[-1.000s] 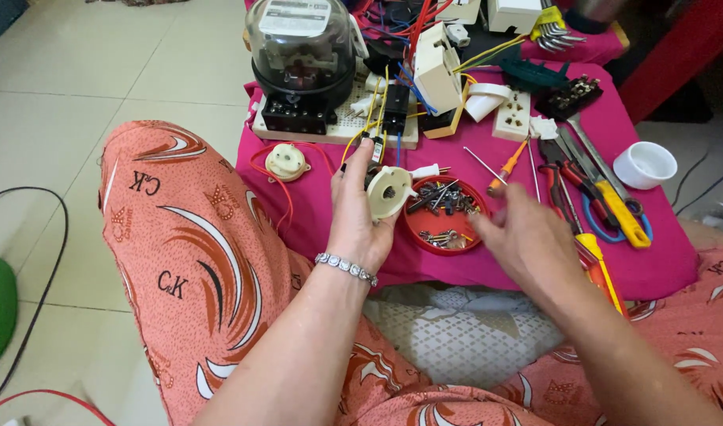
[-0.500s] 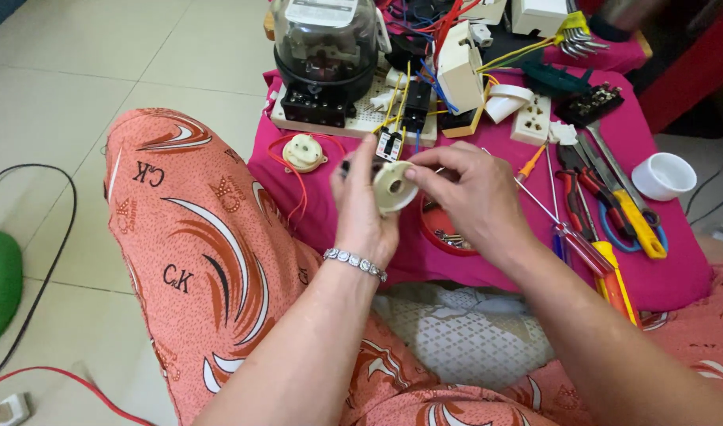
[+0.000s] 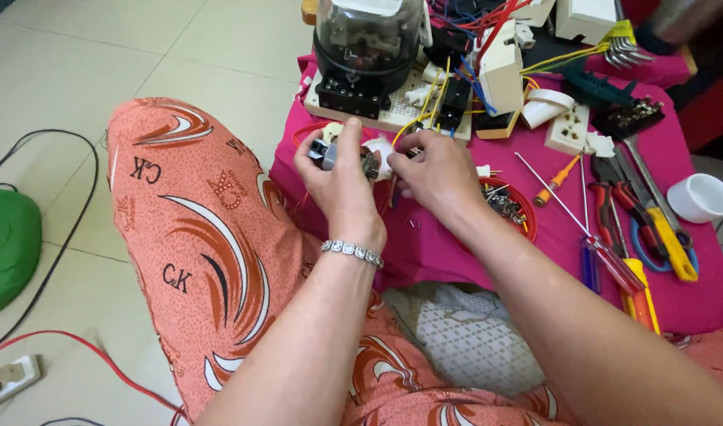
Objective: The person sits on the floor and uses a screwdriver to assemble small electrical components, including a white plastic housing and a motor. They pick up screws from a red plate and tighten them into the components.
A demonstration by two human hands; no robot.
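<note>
A person sits on a pale tiled floor (image 3: 101,47), knees in orange patterned fabric, before a low surface draped in a magenta cloth (image 3: 472,252). At its far edge stands a large electricity meter with a clear domed cover (image 3: 368,39), on a cream board trailing yellow and red wires. Screwdrivers and pliers with red, orange and yellow handles (image 3: 630,229) lie in a row to the right, near a small white cup (image 3: 699,197). Both hands meet above the cloth's near edge. The left hand (image 3: 342,185), braceleted, grasps a small white round electrical fitting with a grey metal part (image 3: 373,158); the right hand (image 3: 436,173) pinches at its side. The fitting looks only partly assembled, with loose screws in a red dish (image 3: 507,207) beside it. Fingers hide most of the fitting, so its exact kind is unclear.
</note>
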